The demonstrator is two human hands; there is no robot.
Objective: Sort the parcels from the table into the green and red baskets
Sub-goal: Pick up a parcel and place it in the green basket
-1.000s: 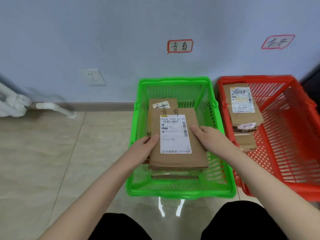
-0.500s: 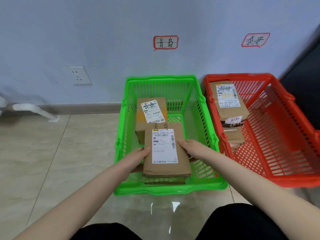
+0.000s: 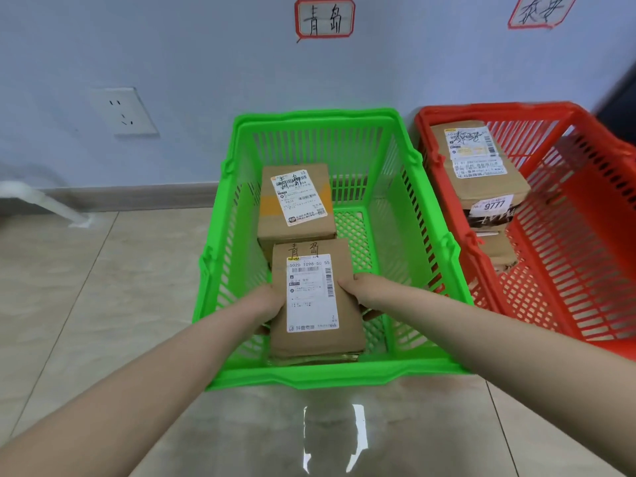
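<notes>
A flat brown parcel (image 3: pixel 315 297) with a white label lies low inside the green basket (image 3: pixel 330 375), near its front wall. My left hand (image 3: pixel 266 304) grips its left edge and my right hand (image 3: pixel 361 292) grips its right edge, fingers tucked under it. Behind it in the same basket stands another brown parcel (image 3: pixel 296 204) with a tilted label. The red basket (image 3: pixel 585 235) to the right holds a large labelled parcel (image 3: pixel 478 163) stacked over smaller ones (image 3: pixel 499 253).
Both baskets stand on a tiled floor (image 3: pixel 103 304) against a pale blue wall. Handwritten signs hang above the green basket (image 3: pixel 325 18) and the red one (image 3: pixel 540 10). A wall socket (image 3: pixel 124 111) and a white pipe (image 3: pixel 44 201) are at the left.
Both hands have lowered the flat parcel deeper into the green basket, toward its front. The view has closed in on the baskets.
</notes>
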